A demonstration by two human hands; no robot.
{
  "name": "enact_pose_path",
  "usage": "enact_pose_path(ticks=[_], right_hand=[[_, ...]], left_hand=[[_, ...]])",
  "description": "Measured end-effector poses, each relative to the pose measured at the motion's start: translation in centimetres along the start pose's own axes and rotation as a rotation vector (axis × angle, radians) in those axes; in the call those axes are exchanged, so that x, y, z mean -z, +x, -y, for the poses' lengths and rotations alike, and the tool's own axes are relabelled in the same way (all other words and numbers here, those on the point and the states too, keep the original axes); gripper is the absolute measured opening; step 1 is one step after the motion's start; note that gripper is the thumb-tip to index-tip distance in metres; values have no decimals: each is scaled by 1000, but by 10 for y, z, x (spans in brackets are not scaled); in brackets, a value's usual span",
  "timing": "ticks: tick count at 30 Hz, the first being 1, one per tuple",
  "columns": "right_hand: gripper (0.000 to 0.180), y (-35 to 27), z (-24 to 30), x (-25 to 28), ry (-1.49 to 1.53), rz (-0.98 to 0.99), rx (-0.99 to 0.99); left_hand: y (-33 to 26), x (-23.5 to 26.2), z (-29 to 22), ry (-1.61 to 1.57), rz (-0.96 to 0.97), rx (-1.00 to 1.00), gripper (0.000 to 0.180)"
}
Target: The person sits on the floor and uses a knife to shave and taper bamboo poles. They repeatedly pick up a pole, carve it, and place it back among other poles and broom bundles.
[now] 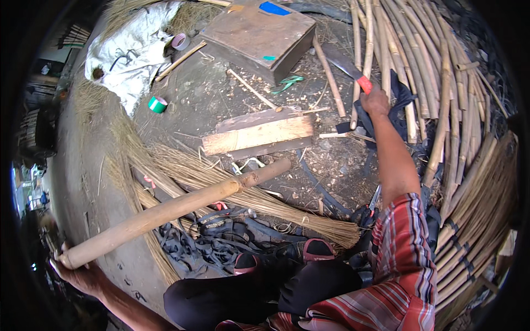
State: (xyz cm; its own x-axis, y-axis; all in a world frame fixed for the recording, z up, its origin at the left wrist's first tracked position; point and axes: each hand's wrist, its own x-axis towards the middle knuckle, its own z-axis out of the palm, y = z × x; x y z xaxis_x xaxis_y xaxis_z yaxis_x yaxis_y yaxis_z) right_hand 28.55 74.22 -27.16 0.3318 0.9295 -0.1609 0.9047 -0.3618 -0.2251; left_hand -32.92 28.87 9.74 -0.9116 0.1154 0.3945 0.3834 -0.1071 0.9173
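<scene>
Right hand clamped on red-handled chopping knife, left hand closed around thick bamboo pole end

Soft daylight — fisheye-bent, dark rim

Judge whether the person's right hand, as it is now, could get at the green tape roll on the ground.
Probably not at once: the right hand is closed on the red-handled knife, and the green tape roll lies far across the ground, beyond the flat wooden board.
</scene>
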Motion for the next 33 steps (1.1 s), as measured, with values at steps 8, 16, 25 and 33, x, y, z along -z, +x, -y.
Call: enact_pose_path(ticks=[8,16,25,33], right_hand=[[26,-45,2,53,862,389,-29],[20,-249,-30,63,1148,-1,147],[18,-357,46,91,860,247,428],[21,-411,129,92,668,257,935]], left_hand=[[-2,-23,-38,-88,66,-120,40],[23,8,-39,-56,126,-310,38],[-12,-14,-28,-463,296,-132,36],[-47,15,-40,-863,574,-1,23]])
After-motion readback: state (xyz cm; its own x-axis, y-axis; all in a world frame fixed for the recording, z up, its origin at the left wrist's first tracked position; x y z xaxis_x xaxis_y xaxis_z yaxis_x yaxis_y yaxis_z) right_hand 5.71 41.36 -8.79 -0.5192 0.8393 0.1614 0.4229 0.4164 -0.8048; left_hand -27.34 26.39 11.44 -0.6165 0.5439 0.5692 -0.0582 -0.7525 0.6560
